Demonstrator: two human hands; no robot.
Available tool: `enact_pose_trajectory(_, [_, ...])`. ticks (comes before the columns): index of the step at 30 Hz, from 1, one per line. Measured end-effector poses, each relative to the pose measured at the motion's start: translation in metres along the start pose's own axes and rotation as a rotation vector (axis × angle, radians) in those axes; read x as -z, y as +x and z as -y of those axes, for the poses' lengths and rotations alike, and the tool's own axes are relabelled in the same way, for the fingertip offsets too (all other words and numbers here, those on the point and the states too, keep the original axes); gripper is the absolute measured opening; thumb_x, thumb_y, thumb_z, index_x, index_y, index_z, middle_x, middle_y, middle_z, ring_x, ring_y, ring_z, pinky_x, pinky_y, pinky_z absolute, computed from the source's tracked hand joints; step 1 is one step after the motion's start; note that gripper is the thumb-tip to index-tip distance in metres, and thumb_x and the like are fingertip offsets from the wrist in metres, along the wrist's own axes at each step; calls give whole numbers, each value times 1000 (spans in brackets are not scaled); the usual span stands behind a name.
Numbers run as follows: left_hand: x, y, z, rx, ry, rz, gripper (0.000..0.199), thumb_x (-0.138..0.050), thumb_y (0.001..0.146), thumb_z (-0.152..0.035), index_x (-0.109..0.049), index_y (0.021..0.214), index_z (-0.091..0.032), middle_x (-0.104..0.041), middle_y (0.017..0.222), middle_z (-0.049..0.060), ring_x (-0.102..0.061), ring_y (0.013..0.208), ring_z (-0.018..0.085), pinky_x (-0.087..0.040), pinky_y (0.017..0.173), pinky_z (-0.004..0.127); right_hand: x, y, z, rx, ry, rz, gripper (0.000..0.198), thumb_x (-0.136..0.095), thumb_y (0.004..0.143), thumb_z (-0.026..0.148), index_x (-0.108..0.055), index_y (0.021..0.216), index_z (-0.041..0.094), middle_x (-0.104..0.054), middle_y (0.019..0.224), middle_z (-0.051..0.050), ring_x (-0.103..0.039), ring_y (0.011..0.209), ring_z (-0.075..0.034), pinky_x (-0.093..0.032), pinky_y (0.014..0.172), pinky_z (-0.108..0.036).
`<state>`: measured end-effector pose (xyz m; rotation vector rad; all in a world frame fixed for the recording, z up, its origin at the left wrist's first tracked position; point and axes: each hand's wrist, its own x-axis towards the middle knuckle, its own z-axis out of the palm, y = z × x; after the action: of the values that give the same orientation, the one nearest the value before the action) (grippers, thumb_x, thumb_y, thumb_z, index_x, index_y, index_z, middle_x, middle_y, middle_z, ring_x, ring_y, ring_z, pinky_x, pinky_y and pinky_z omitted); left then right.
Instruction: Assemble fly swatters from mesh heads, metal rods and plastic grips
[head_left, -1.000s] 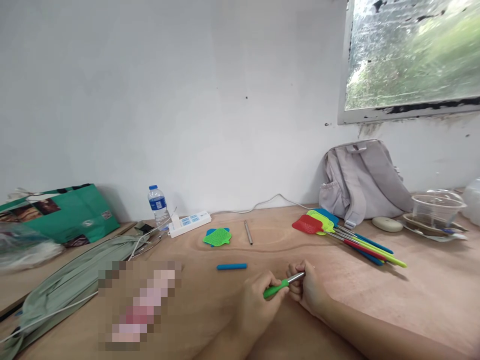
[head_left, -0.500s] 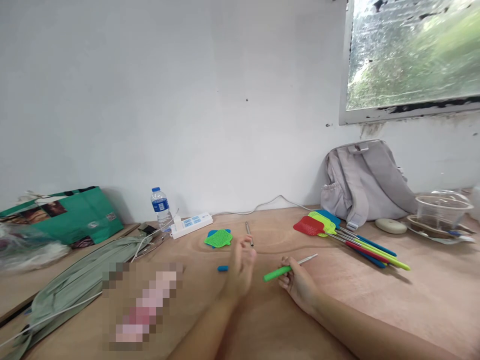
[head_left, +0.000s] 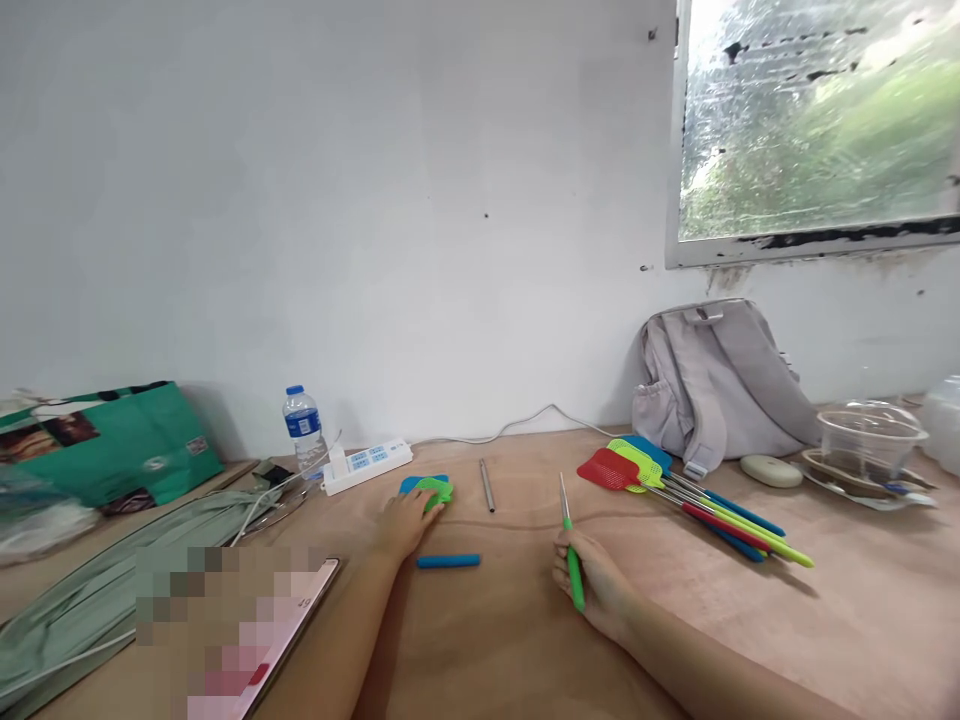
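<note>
My right hand (head_left: 592, 575) is closed around a green fly swatter handle (head_left: 574, 580), whose thin metal rod (head_left: 564, 495) points up and away from me. My left hand (head_left: 405, 522) reaches to a loose green fly swatter head (head_left: 435, 488), with fingers and thumb at its near edge, partly covering it. Under the green piece lies a blue swatter head (head_left: 411, 484), mostly hidden. On the table between my hands are a blue handle (head_left: 448, 561) and a separate metal rod (head_left: 487, 486).
Fly swatters with red (head_left: 609, 469), yellow-green and blue heads lie stacked at right, before a grey backpack (head_left: 720, 385). A power strip (head_left: 367, 466), water bottle (head_left: 303, 425) and green bag (head_left: 120, 440) stand at left. A phone (head_left: 300, 625) lies near left; a clear container (head_left: 870, 440) is far right.
My left hand has moved left and away from me onto the green swatter head. My right hand has turned the green handle so its rod points forward instead of right. The view has shifted slightly.
</note>
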<state>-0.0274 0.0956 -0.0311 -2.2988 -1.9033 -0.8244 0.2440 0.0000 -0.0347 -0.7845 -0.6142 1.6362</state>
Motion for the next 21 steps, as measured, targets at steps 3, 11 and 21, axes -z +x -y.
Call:
enact_pose_trajectory(3, [7, -6, -1, 45, -16, -86, 25, -42, 81, -31, -60, 95, -20, -62, 93, 7, -56, 86, 24, -38, 83, 38, 0, -2, 0, 30, -23, 58, 26, -64, 55, 14, -39, 52, 19, -38, 45, 8, -31, 38, -4, -26, 36, -17])
enact_pose_trajectory(11, [35, -32, -27, 212, -201, -576, 33, -15, 89, -28, -44, 99, -17, -50, 100, 11, -46, 102, 23, -36, 88, 36, -2, -6, -2, 130, -155, 123, 31, -69, 61, 33, -43, 71, 20, -52, 59, 6, -35, 37, -4, -30, 37, -19])
enact_pose_trajectory(21, [57, -87, -131, -151, -125, -186, 16, -47, 73, -36, -46, 68, -20, -45, 80, 2, -45, 80, 20, -37, 72, 34, 23, -12, 26, 583, -890, 314, 23, -52, 78, 39, -50, 94, 23, -56, 72, 2, -51, 60, -12, -39, 55, -24])
